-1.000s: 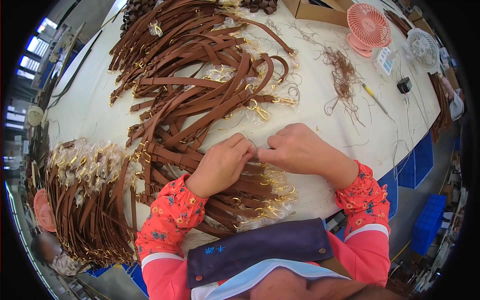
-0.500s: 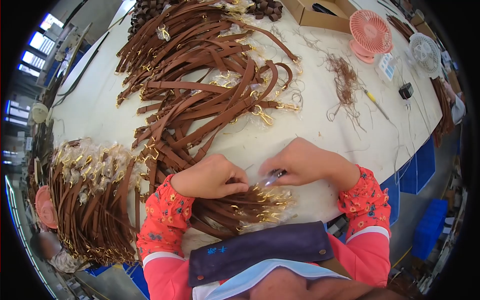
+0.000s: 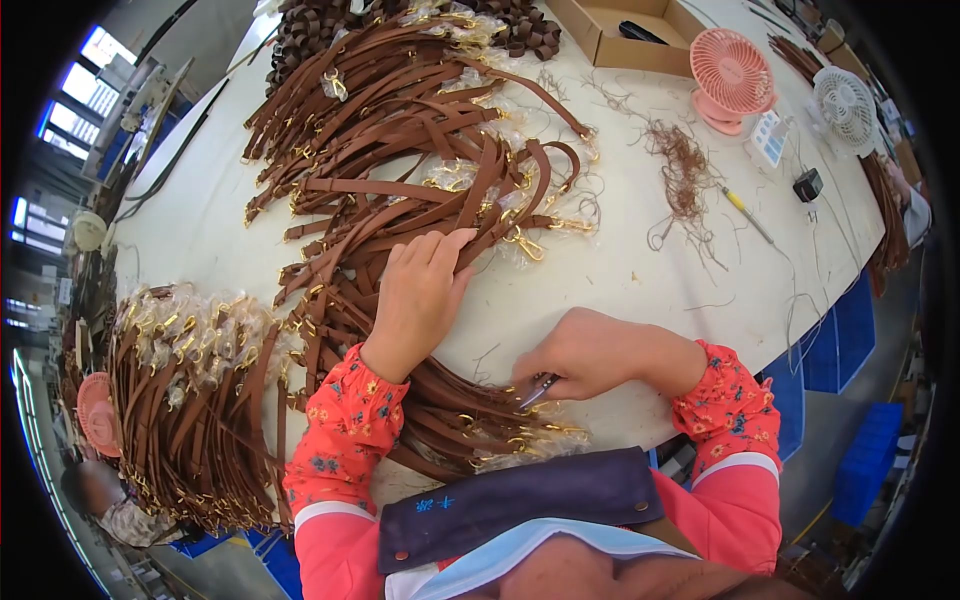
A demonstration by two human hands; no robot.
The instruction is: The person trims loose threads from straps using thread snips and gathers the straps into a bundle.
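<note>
My left hand [image 3: 422,295] reaches over the heap of brown leather straps [image 3: 390,205]. Its fingers are stretched out across the straps, the thumb a little apart, and I see no strap gripped in it. In my right hand [image 3: 575,360] is a small pair of thread snips [image 3: 540,390], pale blades pointing down and left. Just below the snips lies a nearer bundle of brown straps [image 3: 455,415], its gold clasps wrapped in clear plastic toward the right end. A gold snap hook [image 3: 525,245] hangs off the heap's right side.
Another strap bundle [image 3: 200,420] with plastic-wrapped clasps fills the left edge. Toward the right are loose thread clippings [image 3: 682,175], a yellow-handled tool [image 3: 745,213] with a cord, a pink fan [image 3: 733,75], a white fan [image 3: 846,110] and a cardboard box [image 3: 640,40].
My left hand has moved forward from the near bundle onto the larger heap, its fingers straightening. My right hand stays near the bundle, with the snips now tipped downward.
</note>
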